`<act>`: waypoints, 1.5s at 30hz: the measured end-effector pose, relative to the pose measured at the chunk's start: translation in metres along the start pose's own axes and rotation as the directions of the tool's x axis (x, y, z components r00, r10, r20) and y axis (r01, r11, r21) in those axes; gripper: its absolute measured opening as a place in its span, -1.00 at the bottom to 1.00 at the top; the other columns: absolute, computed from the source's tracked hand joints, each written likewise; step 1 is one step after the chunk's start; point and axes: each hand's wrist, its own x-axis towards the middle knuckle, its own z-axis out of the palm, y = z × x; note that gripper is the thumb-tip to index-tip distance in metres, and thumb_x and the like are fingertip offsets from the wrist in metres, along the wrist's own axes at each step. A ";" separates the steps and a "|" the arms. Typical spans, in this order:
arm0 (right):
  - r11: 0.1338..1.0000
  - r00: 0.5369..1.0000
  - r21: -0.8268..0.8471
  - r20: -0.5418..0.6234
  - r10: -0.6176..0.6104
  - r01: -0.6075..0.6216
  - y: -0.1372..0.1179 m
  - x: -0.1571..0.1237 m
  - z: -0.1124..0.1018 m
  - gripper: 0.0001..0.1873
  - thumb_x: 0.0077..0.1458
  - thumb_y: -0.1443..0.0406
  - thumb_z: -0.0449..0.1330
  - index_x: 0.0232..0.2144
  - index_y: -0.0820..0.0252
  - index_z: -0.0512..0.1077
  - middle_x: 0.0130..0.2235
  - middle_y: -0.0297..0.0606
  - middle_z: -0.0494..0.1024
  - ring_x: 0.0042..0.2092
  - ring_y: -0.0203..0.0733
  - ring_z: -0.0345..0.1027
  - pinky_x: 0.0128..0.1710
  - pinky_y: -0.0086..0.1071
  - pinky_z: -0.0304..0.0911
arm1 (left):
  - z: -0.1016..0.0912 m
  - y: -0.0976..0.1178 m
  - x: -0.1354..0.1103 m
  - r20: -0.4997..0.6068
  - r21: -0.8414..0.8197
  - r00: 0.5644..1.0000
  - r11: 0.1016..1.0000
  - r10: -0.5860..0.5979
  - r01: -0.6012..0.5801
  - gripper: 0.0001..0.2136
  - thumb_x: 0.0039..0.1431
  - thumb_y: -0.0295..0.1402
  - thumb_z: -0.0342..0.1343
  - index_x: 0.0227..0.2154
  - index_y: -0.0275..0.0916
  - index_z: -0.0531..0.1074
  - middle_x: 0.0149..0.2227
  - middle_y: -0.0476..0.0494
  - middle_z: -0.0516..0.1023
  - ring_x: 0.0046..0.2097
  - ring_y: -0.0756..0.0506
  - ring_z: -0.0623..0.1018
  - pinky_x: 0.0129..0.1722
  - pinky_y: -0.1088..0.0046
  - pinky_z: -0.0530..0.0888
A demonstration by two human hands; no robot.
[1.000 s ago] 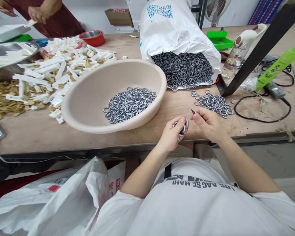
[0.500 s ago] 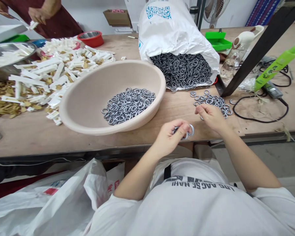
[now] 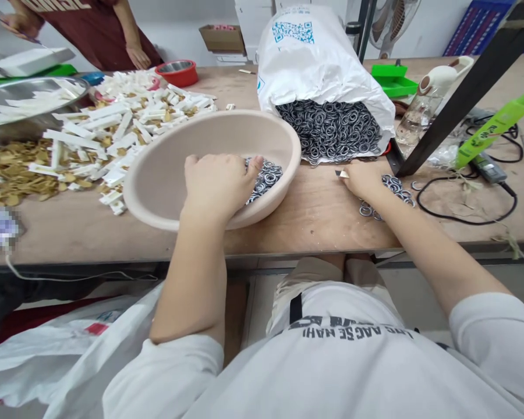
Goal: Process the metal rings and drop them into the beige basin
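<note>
My left hand point(image 3: 216, 183) reaches over the pale plastic basin point(image 3: 157, 203), back of the hand up and thumb out to the right. Its fingers bend down out of sight, so I cannot tell whether they hold anything. Grey metal rings point(image 3: 266, 177) lie in the basin beside and partly behind this hand. To the right, my right hand point(image 3: 363, 179) is low over a small pile of loose rings point(image 3: 395, 185) on the table. A small pale piece with a dark tip point(image 3: 341, 174) sticks out from its closed fingers.
Behind the basin a white sack point(image 3: 314, 64) lies with its mouth full of rings. White and tan pieces point(image 3: 113, 125) are heaped at left. A dark metal post point(image 3: 458, 93) and a black cable point(image 3: 445, 218) are at right. Across the table stands a co-worker point(image 3: 96, 35).
My left hand, which held rings near the table's front edge, has moved left over the basin. My right hand has shifted slightly up and left. The co-worker's hands have moved apart.
</note>
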 end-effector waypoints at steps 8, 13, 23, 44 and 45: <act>0.983 0.996 0.170 -0.071 -0.060 0.072 -0.004 -0.045 -0.016 -0.69 0.25 0.24 0.10 -0.17 0.30 0.58 -0.11 0.06 0.60 -0.12 0.07 0.44 -0.19 -0.24 0.17 | -0.007 0.005 -0.016 -0.147 -0.103 0.989 0.995 0.004 -0.019 -0.49 0.17 0.10 0.10 -0.06 -0.25 0.50 -0.09 -0.44 0.59 -0.03 -0.43 0.53 -0.01 0.00 0.37; 0.430 0.991 0.901 -0.003 -0.134 0.061 -0.011 -0.082 -0.045 -0.55 0.27 0.00 0.12 -0.36 0.26 0.54 -0.42 -0.24 0.51 -0.43 -0.28 0.24 -0.40 -0.38 0.10 | 0.015 0.059 -0.051 -0.287 -0.469 0.924 0.805 0.251 -0.364 -0.65 0.41 -0.12 -0.13 -0.10 -0.22 0.46 -0.12 -0.25 0.59 -0.08 -0.20 0.53 -0.05 0.24 0.39; -0.142 0.999 0.989 -0.031 0.040 0.036 -0.055 -0.132 -0.043 -0.50 0.18 -0.14 0.20 -0.47 0.13 0.33 -0.61 -0.51 0.15 -0.60 -0.41 -0.17 -0.62 -0.44 -0.09 | 0.089 0.115 -0.074 0.132 -0.981 0.915 -0.082 0.381 0.175 -0.57 0.31 0.05 0.02 -0.45 -0.25 0.36 -0.54 0.00 0.35 -0.51 0.05 0.30 -0.50 0.52 0.25; 0.622 0.948 0.717 -0.270 -0.169 0.315 -0.042 -0.156 -0.050 -0.55 0.40 0.02 -0.04 -0.44 0.14 0.32 -0.42 -0.30 0.41 -0.37 -0.24 0.24 -0.35 -0.34 0.03 | 0.082 0.108 -0.081 0.303 -0.738 0.781 -0.384 0.545 0.555 -0.61 0.23 -0.11 0.14 -0.54 -0.21 0.16 -0.63 0.12 0.09 -0.60 0.10 0.10 -0.57 0.55 0.14; 0.636 0.945 0.701 -0.278 -0.175 0.323 -0.044 -0.158 -0.050 -0.56 0.40 0.03 -0.04 -0.45 0.14 0.31 -0.42 -0.29 0.41 -0.37 -0.25 0.24 -0.36 -0.35 0.02 | 0.083 0.108 -0.081 0.307 -0.736 0.780 -0.384 0.546 0.558 -0.61 0.23 -0.11 0.15 -0.54 -0.21 0.16 -0.64 0.12 0.08 -0.60 0.10 0.10 -0.57 0.55 0.14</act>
